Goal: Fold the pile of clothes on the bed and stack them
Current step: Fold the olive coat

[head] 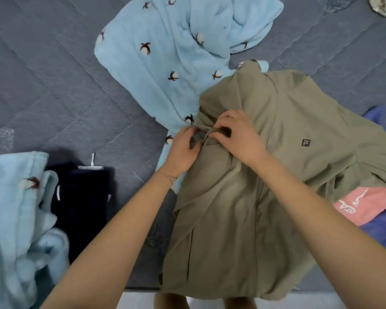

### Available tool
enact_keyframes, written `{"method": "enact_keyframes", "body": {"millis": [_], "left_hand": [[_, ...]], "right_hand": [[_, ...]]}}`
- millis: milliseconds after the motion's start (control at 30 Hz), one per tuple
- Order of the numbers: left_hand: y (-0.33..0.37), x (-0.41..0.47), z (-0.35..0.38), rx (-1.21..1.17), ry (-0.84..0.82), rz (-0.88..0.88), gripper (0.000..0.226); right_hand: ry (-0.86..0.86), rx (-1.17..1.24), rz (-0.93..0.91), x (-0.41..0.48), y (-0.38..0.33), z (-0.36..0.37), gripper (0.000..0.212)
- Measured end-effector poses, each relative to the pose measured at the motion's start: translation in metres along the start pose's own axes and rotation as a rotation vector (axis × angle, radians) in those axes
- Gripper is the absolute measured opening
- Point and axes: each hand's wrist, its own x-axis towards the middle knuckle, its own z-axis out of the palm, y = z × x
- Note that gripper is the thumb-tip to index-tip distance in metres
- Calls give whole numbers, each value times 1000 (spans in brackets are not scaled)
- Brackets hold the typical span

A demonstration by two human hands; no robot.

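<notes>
The olive jacket (288, 112) lies on the grey quilted bed (54, 85); it looks thin, soft and light. The left hand (184, 146) and right hand (240, 134) both pinch its neck opening, I think a sensible place to hold

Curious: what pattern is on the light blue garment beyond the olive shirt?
The light blue garment bears small dark bird-like motifs; head view.

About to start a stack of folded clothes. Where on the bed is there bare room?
Widest bare quilt lies far left, bordered by the blue fleece and the navy garment below. A smaller patch sits far right, above the olive shirt. Crowded: right edge, with the pink garment, and near left.
</notes>
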Motion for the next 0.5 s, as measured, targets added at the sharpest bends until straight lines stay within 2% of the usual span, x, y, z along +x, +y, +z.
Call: {"method": "enact_keyframes", "body": {"millis": [100,167,300,367,500], "left_hand": [[-5,0,-2,7,-36,33,21],[-3,-2,-9,-130,-115,-13,12],[4,-8,-26,-392,-279,-154,11],[12,-8,-29,-473,-368,-183,23],[18,-5,-30,-434,-434,-200,18]], "right_hand": [[20,55,37,0,-11,-1,16],[-1,26,51,2,-13,0,18],[28,39,79,7,-27,2,16],[12,108,77,8,-36,5,13],[15,132,130,9,-39,7,10]]}}
